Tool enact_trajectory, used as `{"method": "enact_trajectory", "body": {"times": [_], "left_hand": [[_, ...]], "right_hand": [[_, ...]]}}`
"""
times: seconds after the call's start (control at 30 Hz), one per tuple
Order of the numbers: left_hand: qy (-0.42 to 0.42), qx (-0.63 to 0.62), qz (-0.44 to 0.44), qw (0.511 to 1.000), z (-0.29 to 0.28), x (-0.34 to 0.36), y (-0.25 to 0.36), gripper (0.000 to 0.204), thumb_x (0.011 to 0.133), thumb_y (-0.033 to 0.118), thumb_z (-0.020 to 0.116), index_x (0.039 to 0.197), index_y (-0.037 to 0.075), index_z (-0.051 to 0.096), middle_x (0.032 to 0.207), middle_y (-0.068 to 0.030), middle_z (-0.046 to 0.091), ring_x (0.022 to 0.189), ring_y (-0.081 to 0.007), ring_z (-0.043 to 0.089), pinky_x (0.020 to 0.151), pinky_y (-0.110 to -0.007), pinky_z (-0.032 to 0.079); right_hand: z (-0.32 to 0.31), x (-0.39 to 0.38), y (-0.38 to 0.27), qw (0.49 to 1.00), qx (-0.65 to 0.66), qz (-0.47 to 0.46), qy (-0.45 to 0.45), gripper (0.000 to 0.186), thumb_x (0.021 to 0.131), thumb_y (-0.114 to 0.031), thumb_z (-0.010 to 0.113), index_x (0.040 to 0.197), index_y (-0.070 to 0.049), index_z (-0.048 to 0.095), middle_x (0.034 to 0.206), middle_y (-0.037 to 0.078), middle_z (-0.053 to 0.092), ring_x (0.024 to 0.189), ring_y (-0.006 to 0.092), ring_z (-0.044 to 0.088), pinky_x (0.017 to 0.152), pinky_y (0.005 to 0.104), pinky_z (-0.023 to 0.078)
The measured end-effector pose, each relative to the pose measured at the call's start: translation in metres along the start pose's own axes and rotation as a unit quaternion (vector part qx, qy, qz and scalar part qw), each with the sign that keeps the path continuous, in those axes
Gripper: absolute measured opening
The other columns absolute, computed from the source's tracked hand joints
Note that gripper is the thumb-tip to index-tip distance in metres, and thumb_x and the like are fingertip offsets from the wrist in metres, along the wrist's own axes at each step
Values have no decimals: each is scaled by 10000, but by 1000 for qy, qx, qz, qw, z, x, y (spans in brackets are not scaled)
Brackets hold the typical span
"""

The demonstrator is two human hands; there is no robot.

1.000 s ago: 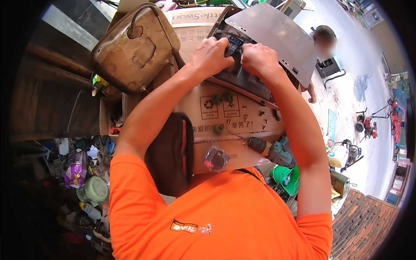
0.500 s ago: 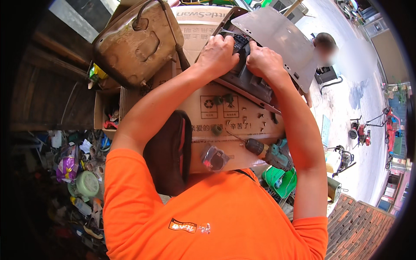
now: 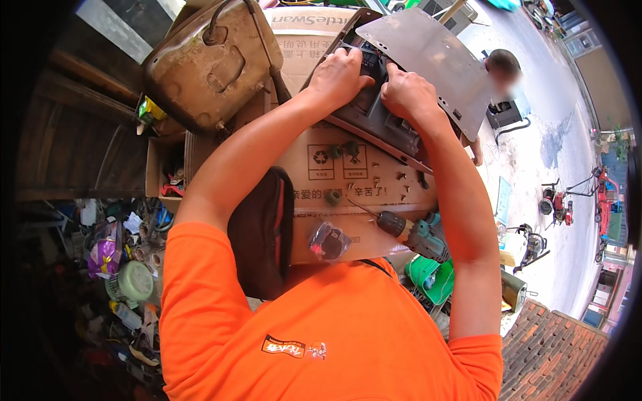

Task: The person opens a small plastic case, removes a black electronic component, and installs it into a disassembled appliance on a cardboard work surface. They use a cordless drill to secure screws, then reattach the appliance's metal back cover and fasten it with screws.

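An opened dark appliance housing (image 3: 401,144) lies tilted on a cardboard box, its grey metal cover plate (image 3: 438,63) across its far right side. Inside it sits a black plastic block (image 3: 371,61) with slots. My left hand (image 3: 336,79) is bent around the left side of this block, its thumb stretched along the lower edge; the fingertips are partly hidden. My right hand (image 3: 409,93) has curled fingers by the block's right side. One of its fingertips points into the housing, and what it grips is hidden.
On the cardboard (image 3: 314,140) lie several loose screws (image 3: 404,189), small dark round knobs (image 3: 332,196), a clear bag with a dark part (image 3: 329,242) and a teal cordless drill (image 3: 428,239). A dirty metal panel (image 3: 207,67) leans left; a black case (image 3: 257,234) stands near my body. Another person (image 3: 503,70) is at right.
My left hand has moved slightly left, its thumb stretched out further, baring more of the housing's inside. The right hand stays almost in place.
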State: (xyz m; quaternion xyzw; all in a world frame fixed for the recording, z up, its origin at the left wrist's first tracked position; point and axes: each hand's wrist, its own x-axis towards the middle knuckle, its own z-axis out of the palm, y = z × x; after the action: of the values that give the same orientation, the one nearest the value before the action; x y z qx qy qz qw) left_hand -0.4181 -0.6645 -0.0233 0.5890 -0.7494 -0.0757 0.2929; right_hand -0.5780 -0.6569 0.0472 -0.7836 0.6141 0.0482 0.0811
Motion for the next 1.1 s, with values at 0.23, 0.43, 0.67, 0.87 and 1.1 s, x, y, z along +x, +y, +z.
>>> {"method": "enact_trajectory", "body": {"times": [0.23, 0.43, 0.67, 0.87, 1.1], "left_hand": [[-39, -56, 52, 996, -5, 10, -24, 448, 817, 288, 786, 1169, 63, 626, 1073, -201, 680, 1017, -365, 662, 879, -430, 533], [-80, -108, -1, 991, -17, 11, -26, 422, 834, 242, 756, 1212, 91, 647, 1042, -197, 719, 980, -342, 700, 860, -410, 549], [-4, -102, 46, 994, -10, 10, -25, 344, 831, 228, 754, 1121, 50, 700, 1005, -210, 717, 963, -358, 698, 851, -412, 548], [-16, -61, 60, 996, -7, 7, -28, 326, 822, 195, 764, 1102, 41, 703, 972, -218, 712, 948, -370, 691, 835, -432, 547], [-38, -52, 90, 994, -8, 8, -34, 386, 817, 181, 767, 1161, 40, 662, 1054, -209, 705, 1022, -369, 673, 882, -437, 531]], "right_hand": [[10, 6, 7, 1000, 6, -3, 23, 422, 905, -240, 451, 1277, -86, 579, 1148, 240, 679, 1097, 413, 640, 972, 485, 493], [5, 6, 7, 1000, 1, -10, 4, 450, 895, -230, 439, 1307, -105, 570, 1168, 228, 676, 1103, 415, 634, 967, 485, 496], [5, 1, 4, 1000, 3, -14, 22, 381, 891, -155, 431, 1210, -58, 618, 1151, 214, 692, 1129, 375, 641, 971, 445, 498], [6, -1, 3, 999, 3, -19, 32, 375, 889, -152, 438, 1193, -71, 642, 1150, 212, 694, 1129, 371, 643, 970, 443, 500], [2, -2, 2, 1000, -4, -13, 12, 392, 893, -164, 444, 1223, -79, 638, 1162, 212, 689, 1127, 366, 645, 972, 439, 501]]}}
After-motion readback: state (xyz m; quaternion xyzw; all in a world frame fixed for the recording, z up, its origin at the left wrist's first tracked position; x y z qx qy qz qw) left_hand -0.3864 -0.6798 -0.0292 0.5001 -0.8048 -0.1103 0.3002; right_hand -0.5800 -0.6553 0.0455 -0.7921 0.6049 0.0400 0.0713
